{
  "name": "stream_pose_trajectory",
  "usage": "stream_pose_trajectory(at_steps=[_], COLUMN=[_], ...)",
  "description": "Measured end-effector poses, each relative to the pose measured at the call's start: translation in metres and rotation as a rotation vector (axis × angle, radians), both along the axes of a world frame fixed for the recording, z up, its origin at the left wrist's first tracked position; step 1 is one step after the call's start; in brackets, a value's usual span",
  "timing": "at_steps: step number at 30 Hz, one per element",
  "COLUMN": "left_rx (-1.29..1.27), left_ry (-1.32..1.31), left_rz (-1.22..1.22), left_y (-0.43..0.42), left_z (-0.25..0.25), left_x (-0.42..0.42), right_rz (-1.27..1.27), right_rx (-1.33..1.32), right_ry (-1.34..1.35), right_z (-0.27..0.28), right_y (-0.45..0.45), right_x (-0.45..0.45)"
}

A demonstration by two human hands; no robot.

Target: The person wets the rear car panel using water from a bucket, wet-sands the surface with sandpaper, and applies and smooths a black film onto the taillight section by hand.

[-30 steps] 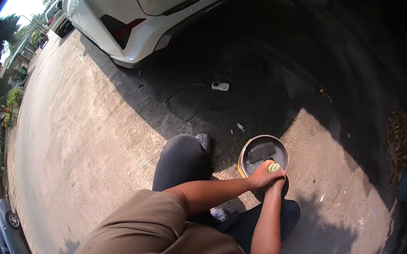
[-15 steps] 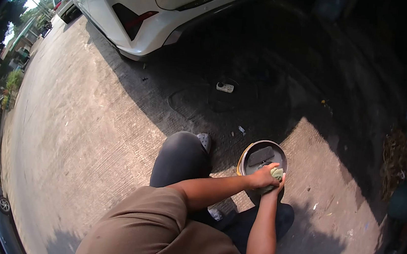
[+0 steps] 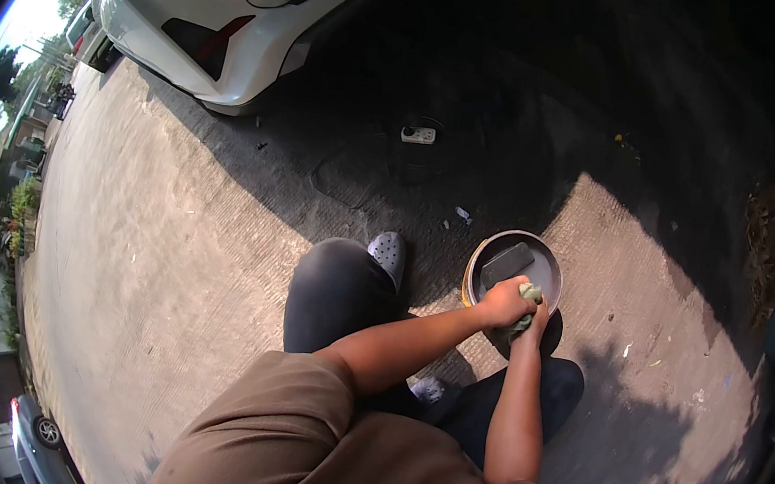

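Observation:
A pale green cloth (image 3: 529, 297) is bunched between my two hands over the near rim of a bucket (image 3: 560, 265). My left hand (image 3: 504, 303) is closed round one side of it. My right hand (image 3: 533, 323) grips the other side, its fingers partly hidden behind the cloth. Inside the bucket, a dark rectangular block like a sponge (image 3: 508, 265) lies in greyish liquid. Part of the bucket's near side is covered by my hands.
A white car's rear corner (image 3: 238, 47) stands ahead on the left. On the shaded concrete lie a white power strip (image 3: 418, 135) and a small white scrap (image 3: 463, 215). My shoe (image 3: 387, 256) is left of the bucket. Dry debris (image 3: 769, 225) sits at the far right.
My hands have closed more tightly round the cloth, which looks more squeezed together. The view has shifted, so the bucket, car and power strip appear higher in the frame.

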State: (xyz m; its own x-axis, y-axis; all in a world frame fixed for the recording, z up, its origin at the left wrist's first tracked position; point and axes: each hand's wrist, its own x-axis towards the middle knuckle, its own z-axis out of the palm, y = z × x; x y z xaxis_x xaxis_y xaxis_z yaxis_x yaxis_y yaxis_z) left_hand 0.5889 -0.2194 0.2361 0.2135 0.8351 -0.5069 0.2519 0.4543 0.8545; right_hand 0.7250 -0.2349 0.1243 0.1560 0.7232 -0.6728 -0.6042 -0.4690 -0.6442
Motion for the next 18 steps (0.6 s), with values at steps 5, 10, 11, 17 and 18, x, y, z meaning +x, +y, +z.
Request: stream_pose_trajectory(at_steps=[5, 10, 11, 17, 18], left_rx=[-0.013, 0.003, 0.019, 0.039, 0.032], left_ry=[0.128, 0.163, 0.166, 0.247, 0.279], left_rz=[0.002, 0.001, -0.023, -0.065, -0.062], left_y=[0.005, 0.001, 0.001, -0.002, -0.003], left_z=[-0.013, -0.034, -0.042, -0.041, -0.036], left_x=[-0.001, -0.002, -0.002, -0.003, -0.003], right_rz=[0.176, 0.268, 0.328, 0.476, 0.477], right_rx=[0.046, 0.049, 0.006, -0.111, -0.084], right_ry=[-0.306, -0.963, -0.981, -1.436, -1.548], right_z=[-0.015, -0.002, -0.001, 0.056, 0.056], right_y=[0.005, 0.013, 0.017, 0.018, 0.017], right_x=[0.022, 0.027, 0.031, 0.019, 0.016])
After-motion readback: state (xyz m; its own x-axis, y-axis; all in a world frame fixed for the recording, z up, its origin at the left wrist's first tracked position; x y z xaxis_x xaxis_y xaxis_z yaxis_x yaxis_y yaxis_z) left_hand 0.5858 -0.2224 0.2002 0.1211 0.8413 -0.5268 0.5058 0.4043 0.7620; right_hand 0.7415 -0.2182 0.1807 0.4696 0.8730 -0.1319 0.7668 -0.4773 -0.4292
